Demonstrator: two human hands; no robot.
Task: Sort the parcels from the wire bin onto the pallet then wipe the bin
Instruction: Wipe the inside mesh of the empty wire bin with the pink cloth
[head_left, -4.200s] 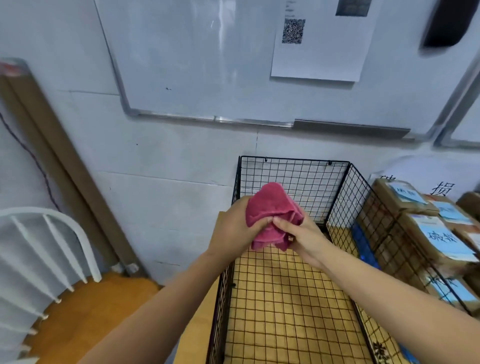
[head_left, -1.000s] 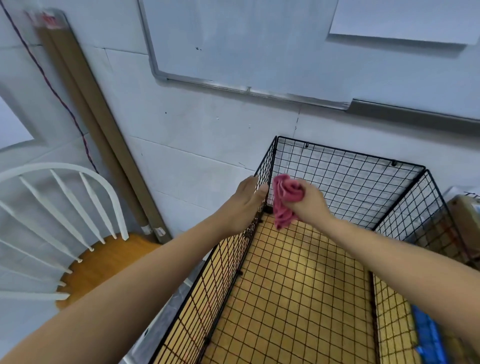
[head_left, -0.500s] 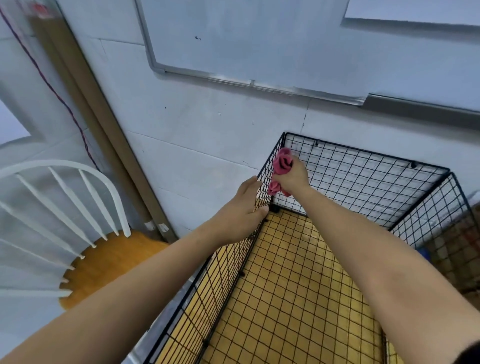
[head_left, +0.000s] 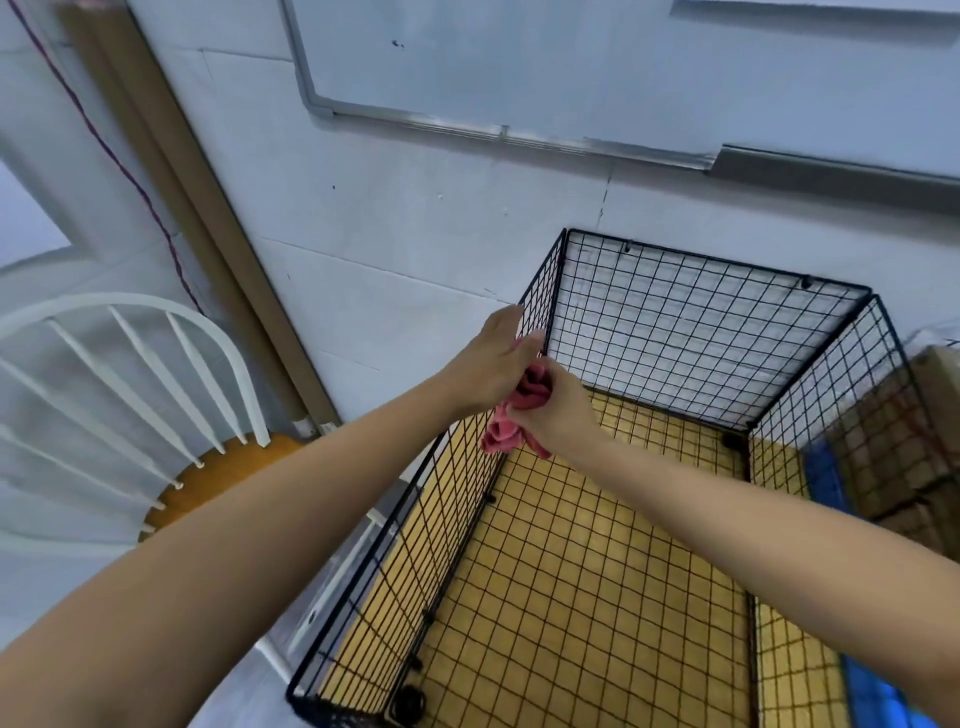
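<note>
Two hands showing up on your feed? What's each one doing?

Me: yep, both. I'm watching through the head cam from my desk. The right hand (head_left: 561, 410) is reaching into the wire bin (head_left: 675, 332) and gripping a bunched pink cloth (head_left: 527, 397). Its fingers are curling tight round the cloth and pressing it against the inside of the bin's left wall, up near the top rim and not far from the back-left corner. A bit of cloth is hanging down below the fist.

Them: and the left?

Me: the left hand (head_left: 488, 364) is sitting on the outside of that same wall, right at the rim, just across the mesh from the cloth. Fingers are looking mostly straight, lying against the wire, not wrapping anything. The thumb is lying right by the cloth, and I can't tell if it's touching.

Them: where are the parcels sitting?

Me: I'm seeing brown parcels (head_left: 893, 431) stacked just outside the bin's right wall, through the mesh. A blue strip (head_left: 826, 478) is showing low down beside them, but it's too blurry for me to call. The bin's wire floor is showing a yellow surface underneath. Off to the left a white chair (head_left: 130, 300) is standing by the wall, and a whiteboard (head_left: 571, 62) is hanging above the bin.
</note>
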